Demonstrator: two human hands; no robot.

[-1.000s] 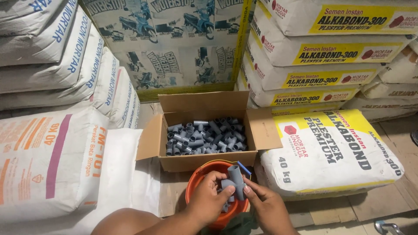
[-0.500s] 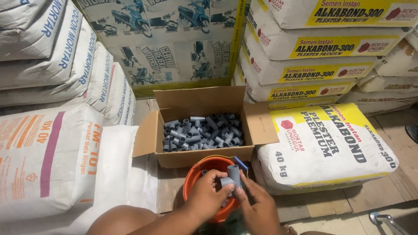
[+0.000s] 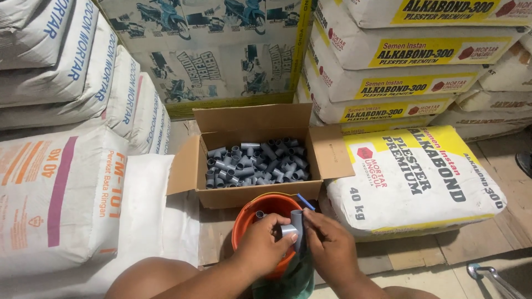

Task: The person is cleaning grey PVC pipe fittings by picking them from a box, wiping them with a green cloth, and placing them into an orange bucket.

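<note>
Both my hands hold one grey plastic pipe tee fitting [image 3: 293, 223] above an orange bucket [image 3: 248, 216]. My left hand [image 3: 265, 246] grips its side branch from the left. My right hand [image 3: 328, 246] pinches its upright run from the right. Another grey fitting [image 3: 259, 214] lies inside the bucket. Just beyond the bucket stands an open cardboard box [image 3: 252, 196] filled with several grey pipe fittings [image 3: 256, 164].
Stacked white cement sacks [image 3: 61, 182] stand to the left and a yellow-and-white sack [image 3: 415, 182] lies to the right, with more sacks [image 3: 404, 83] piled behind. A printed carton [image 3: 221, 61] stands behind the box. My knee [image 3: 149, 279] is at lower left. Wooden pallet boards [image 3: 476, 243] are at right.
The camera view has shifted slightly, so everything sits a little higher in frame. My hands have turned the fitting and closed in around it; my right hand now covers more of it.
</note>
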